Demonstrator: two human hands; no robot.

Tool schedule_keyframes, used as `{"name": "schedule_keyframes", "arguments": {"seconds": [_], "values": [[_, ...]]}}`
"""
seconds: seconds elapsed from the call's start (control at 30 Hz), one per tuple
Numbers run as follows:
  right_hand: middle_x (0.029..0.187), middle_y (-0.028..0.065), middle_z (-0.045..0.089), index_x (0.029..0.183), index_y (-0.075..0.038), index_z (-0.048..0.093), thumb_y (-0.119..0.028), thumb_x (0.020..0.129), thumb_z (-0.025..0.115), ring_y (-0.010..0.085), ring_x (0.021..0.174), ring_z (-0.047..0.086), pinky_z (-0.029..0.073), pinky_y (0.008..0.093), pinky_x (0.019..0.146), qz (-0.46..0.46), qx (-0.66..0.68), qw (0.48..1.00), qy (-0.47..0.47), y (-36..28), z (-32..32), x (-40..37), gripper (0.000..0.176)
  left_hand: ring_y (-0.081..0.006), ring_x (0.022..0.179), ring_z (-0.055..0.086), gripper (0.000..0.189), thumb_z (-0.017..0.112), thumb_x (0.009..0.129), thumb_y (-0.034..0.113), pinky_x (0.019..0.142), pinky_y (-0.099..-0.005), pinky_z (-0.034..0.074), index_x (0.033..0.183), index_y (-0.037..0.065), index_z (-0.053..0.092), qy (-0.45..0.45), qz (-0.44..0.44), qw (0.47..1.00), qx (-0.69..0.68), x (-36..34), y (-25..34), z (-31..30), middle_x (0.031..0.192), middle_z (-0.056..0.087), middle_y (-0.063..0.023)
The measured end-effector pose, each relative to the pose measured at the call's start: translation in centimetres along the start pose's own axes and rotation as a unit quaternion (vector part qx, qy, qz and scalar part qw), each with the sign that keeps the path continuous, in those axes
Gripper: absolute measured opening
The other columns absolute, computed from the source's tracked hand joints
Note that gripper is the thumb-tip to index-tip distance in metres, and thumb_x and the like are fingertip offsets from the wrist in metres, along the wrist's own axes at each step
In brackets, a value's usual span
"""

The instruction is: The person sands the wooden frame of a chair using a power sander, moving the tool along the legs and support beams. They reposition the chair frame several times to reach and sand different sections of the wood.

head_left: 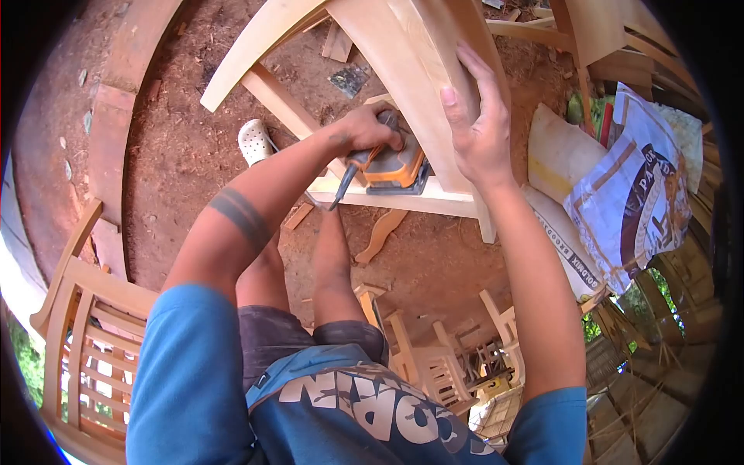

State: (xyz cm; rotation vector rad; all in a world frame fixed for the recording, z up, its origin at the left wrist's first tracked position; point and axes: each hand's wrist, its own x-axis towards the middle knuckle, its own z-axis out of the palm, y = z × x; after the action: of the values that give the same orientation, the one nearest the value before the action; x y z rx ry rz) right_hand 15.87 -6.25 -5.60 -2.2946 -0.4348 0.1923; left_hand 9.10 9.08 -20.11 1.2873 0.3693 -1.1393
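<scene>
My left hand (376, 130) is closed over the top of an orange and black power sander (395, 167). The sander sits on a pale wooden rail of an unpainted chair frame (411, 81), and its dark cord (342, 187) hangs down beside it. Higher on the right, my right hand (482, 124) grips the broad upright of this frame, thumb on the near face and fingers along the edge. Some of its fingers are hidden behind the index finger and the wood. A curved arm of the frame (256, 46) reaches to the upper left.
Reddish dirt ground holds wood scraps (380, 236) and shavings. A slatted wooden chair (93, 333) stands at left, and several more chair frames (434, 364) are below. Printed sacks (632, 190) lie at right. Long boards (112, 155) run along the left. My foot wears a white clog (254, 141).
</scene>
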Motion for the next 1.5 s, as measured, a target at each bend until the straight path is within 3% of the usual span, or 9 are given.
{"name": "schedule_keyframes", "arguments": {"seconds": [0.07, 0.17, 0.4, 0.57, 0.7, 1.0, 1.1, 1.3, 1.5], "values": [[0.137, 0.0217, 0.058, 0.133, 0.004, 0.055, -0.034, 0.095, 0.068, 0.0355, 0.129, 0.055, 0.041, 0.0414, 0.110, -0.003, -0.002, 1.000, 0.000, 0.0, 0.1, 0.1, 0.056, -0.0251, 0.106, 0.064, 0.078, 0.081, 0.067, 0.019, 0.096, -0.0346, 0.050, 0.138, 0.003, 0.053, 0.009, 0.003, 0.999, 0.052, -2.5, -0.1, -0.2, 0.114, 0.066, -0.0149], [0.137, 0.0218, 0.058, 0.133, 0.004, 0.055, -0.034, 0.095, 0.068, 0.0357, 0.129, 0.055, 0.041, 0.0414, 0.110, 0.000, -0.004, 1.000, 0.000, -0.1, 0.1, 0.0, 0.056, -0.0248, 0.105, 0.063, 0.077, 0.082, 0.067, 0.022, 0.095, -0.0351, 0.050, 0.137, 0.003, 0.054, 0.012, -0.009, 0.998, 0.056, -4.6, -0.3, -0.1, 0.112, 0.067, -0.0148], [0.138, 0.0221, 0.058, 0.134, 0.003, 0.055, -0.034, 0.094, 0.068, 0.0358, 0.129, 0.055, 0.041, 0.0414, 0.111, 0.008, 0.006, 1.000, -0.003, -0.1, -0.1, 0.0, 0.056, -0.0270, 0.103, 0.069, 0.079, 0.084, 0.062, 0.028, 0.091, -0.0348, 0.054, 0.134, 0.006, 0.060, -0.009, 0.001, 1.000, 0.016, 1.4, 2.2, 0.9, 0.116, 0.070, -0.0175], [0.139, 0.0224, 0.057, 0.134, 0.004, 0.055, -0.034, 0.094, 0.069, 0.0361, 0.130, 0.054, 0.041, 0.0420, 0.111, 0.005, 0.008, 1.000, -0.007, 0.0, 0.0, 0.0, 0.057, -0.0275, 0.109, 0.066, 0.077, 0.084, 0.059, 0.031, 0.095, -0.0355, 0.052, 0.131, 0.010, 0.063, 0.035, -0.018, 0.998, 0.051, -1.9, 0.0, 0.1, 0.119, 0.069, -0.0177], [0.139, 0.0225, 0.056, 0.134, 0.004, 0.054, -0.034, 0.094, 0.069, 0.0363, 0.130, 0.054, 0.041, 0.0423, 0.111, 0.002, -0.005, 1.000, -0.006, -0.1, -0.1, 0.1, 0.057, -0.0254, 0.104, 0.065, 0.080, 0.081, 0.067, 0.021, 0.095, -0.0334, 0.051, 0.140, 0.003, 0.054, 0.028, -0.025, 0.997, 0.073, -5.4, 0.8, -0.1, 0.116, 0.067, -0.0173], [0.137, 0.0198, 0.059, 0.134, 0.001, 0.055, -0.031, 0.094, 0.070, 0.0344, 0.128, 0.057, 0.043, 0.0405, 0.109, 0.005, 0.004, 1.000, -0.001, -0.1, -0.1, 0.0, 0.054, -0.0258, 0.106, 0.065, 0.082, 0.082, 0.069, 0.016, 0.097, -0.0337, 0.051, 0.143, 0.002, 0.051, 0.020, -0.008, 0.999, 0.040, 0.0, -0.5, -0.4, 0.117, 0.068, -0.0171], [0.137, 0.0195, 0.059, 0.134, 0.001, 0.055, -0.031, 0.094, 0.070, 0.0340, 0.128, 0.057, 0.043, 0.0402, 0.110, 0.014, 0.012, 1.000, 0.000, -0.2, 0.0, 0.0, 0.054, -0.0279, 0.106, 0.067, 0.082, 0.084, 0.061, 0.031, 0.094, -0.0345, 0.052, 0.135, 0.008, 0.061, 0.039, 0.010, 0.999, 0.036, -0.1, -1.7, -0.7, 0.115, 0.070, -0.0176], [0.138, 0.0204, 0.058, 0.135, 0.001, 0.055, -0.033, 0.095, 0.068, 0.0342, 0.129, 0.056, 0.042, 0.0411, 0.111, 0.010, 0.002, 1.000, -0.002, -0.2, 0.0, 0.0, 0.054, -0.0259, 0.108, 0.064, 0.079, 0.082, 0.068, 0.020, 0.098, -0.0340, 0.050, 0.140, 0.005, 0.053, 0.017, 0.003, 1.000, 0.015, -0.1, -0.8, -0.8, 0.116, 0.067, -0.0165], [0.139, 0.0216, 0.058, 0.135, 0.002, 0.055, -0.035, 0.096, 0.067, 0.0346, 0.131, 0.055, 0.041, 0.0413, 0.112, 0.015, 0.003, 1.000, -0.007, -0.3, -0.1, 0.0, 0.056, -0.0265, 0.107, 0.064, 0.072, 0.082, 0.068, 0.025, 0.097, -0.0351, 0.049, 0.133, 0.007, 0.057, 0.026, -0.010, 0.997, 0.075, -3.1, -0.5, -0.8, 0.114, 0.068, -0.0155]]}}
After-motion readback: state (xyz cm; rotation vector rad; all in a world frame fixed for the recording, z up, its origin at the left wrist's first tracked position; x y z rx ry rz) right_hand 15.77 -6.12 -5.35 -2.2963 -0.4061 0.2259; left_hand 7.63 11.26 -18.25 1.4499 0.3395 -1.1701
